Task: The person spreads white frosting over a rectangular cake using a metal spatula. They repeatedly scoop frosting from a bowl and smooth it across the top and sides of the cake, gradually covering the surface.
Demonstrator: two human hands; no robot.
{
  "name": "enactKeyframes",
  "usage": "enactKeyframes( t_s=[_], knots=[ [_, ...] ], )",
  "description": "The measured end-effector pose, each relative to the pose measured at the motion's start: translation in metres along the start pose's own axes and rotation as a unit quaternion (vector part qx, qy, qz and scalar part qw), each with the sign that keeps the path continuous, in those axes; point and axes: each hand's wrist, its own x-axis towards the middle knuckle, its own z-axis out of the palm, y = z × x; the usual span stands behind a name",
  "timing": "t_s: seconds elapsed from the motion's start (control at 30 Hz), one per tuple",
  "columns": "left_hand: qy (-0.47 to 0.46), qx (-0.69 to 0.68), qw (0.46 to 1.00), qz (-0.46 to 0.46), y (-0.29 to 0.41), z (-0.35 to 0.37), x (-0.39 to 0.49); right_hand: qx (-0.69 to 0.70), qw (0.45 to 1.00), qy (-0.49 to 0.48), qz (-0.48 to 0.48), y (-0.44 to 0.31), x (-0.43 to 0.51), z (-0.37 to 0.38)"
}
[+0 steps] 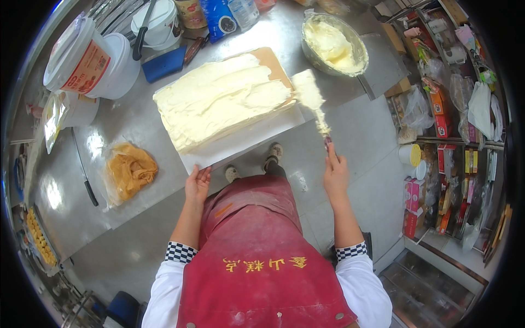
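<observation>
A rectangular cake (221, 100) lies on white paper (242, 145) at the edge of the metal table. Pale cream covers most of its top and the side facing me; brown sponge shows at the far right end. My right hand (336, 174) grips the handle of a cream-coated spatula (309, 92), whose blade is beside the cake's right end. At the paper's near left corner is my left hand (198, 184), its fingertips at the edge; whether they pinch the paper is unclear. A metal bowl (361, 71) of pale cream (332, 43) stands beyond the spatula.
On the metal table (172, 180) are an orange-brown bag (131, 170), a long knife (89, 192), a blue scraper (164, 64) and white plastic buckets (117, 71). Another knife (140, 39) lies against a lidded tub (162, 24). Packed shelves (455, 141) stand at the right.
</observation>
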Motion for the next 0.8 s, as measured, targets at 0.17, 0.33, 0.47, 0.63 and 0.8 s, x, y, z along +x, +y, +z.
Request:
enactKeyframes(
  t_s=[0.17,0.33,0.47,0.63,0.8],
  knots=[
    [-0.011,0.006,1.000,-0.004,-0.001,-0.001,0.000,0.065,0.996,-0.056,0.013,-0.033,-0.012,-0.007],
    [-0.047,-0.001,0.999,-0.013,-0.001,-0.007,0.004,0.192,0.966,-0.175,-0.005,-0.102,-0.036,0.025],
    [-0.044,-0.011,0.999,-0.012,-0.006,-0.013,0.010,0.254,0.933,-0.235,-0.103,-0.144,-0.056,0.040],
    [-0.072,-0.051,0.996,0.027,-0.013,-0.019,0.019,0.190,0.921,-0.251,-0.228,-0.160,-0.060,0.034],
    [-0.074,-0.036,0.997,0.003,-0.010,-0.017,0.014,0.088,0.940,-0.187,-0.273,-0.144,-0.058,0.037]
  ],
)
